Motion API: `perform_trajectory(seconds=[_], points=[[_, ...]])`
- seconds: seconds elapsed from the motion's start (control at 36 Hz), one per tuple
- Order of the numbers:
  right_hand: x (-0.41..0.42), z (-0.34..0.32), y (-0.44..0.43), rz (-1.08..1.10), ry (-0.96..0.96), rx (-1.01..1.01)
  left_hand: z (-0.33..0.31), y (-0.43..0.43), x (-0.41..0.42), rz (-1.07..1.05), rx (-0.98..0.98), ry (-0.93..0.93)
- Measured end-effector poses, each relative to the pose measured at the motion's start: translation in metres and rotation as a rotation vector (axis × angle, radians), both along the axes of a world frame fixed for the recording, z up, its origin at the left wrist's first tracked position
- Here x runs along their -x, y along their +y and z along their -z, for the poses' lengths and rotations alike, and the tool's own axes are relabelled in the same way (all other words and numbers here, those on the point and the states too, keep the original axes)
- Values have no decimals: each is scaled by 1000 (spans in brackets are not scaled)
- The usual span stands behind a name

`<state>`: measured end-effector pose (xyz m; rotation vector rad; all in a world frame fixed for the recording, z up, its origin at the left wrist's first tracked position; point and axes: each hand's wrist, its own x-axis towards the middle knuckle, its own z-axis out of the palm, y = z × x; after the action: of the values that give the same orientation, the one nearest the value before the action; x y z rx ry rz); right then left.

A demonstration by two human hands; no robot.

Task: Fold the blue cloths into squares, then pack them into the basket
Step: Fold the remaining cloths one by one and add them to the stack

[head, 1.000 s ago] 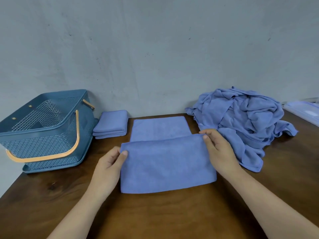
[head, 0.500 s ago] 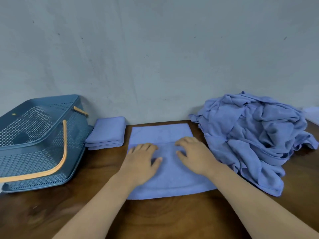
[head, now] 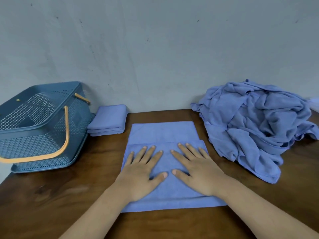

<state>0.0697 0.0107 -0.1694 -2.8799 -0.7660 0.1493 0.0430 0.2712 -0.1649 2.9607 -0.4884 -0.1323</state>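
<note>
A blue cloth (head: 162, 131) lies on the wooden table in front of me, its near part folded over so a far strip stays uncovered. My left hand (head: 143, 171) and my right hand (head: 195, 168) rest flat on the folded part, fingers spread, palms down, side by side. A stack of folded blue cloths (head: 108, 119) sits at the back against the wall. Left of it stands the blue mesh basket (head: 43, 128) with orange handles; no cloth shows inside it. A heap of unfolded blue cloths (head: 255, 123) lies at the right.
The brown wooden table (head: 51, 195) ends at a grey wall behind. Its left edge runs just below the basket. Bare wood shows between the basket and the cloth, and along the front.
My hands let go of the folded edge after laying it down and moved to the middle of the cloth, then flattened and spread on it. The view tilted and came closer.
</note>
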Motion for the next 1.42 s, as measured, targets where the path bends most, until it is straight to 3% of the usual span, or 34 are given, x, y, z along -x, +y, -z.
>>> perform_trajectory(seconds=[0.36,0.5,0.69,1.0,1.14,1.22,1.33,1.42], points=[[86,-6,5,-5,23,-1,-1,1,85,6,43,0],[40,-26,2,11,-117,-227,-17,22,30,-56,173,-289],[-30,-8,-9,92,79,-112,0,57,-29,-100,178,-24],[-43,0,-37,229,31,-185,0,57,-40,-182,194,-32],[-44,-3,-40,149,-106,-330,13,63,-42,-253,401,-130],[-40,-16,-41,96,-146,-325,9,70,-42,-182,576,-241],[-35,-26,-48,100,-48,-240,-3,78,-35,8,446,-265],[-33,-25,-50,95,-26,-167,-6,81,-30,76,325,-159]])
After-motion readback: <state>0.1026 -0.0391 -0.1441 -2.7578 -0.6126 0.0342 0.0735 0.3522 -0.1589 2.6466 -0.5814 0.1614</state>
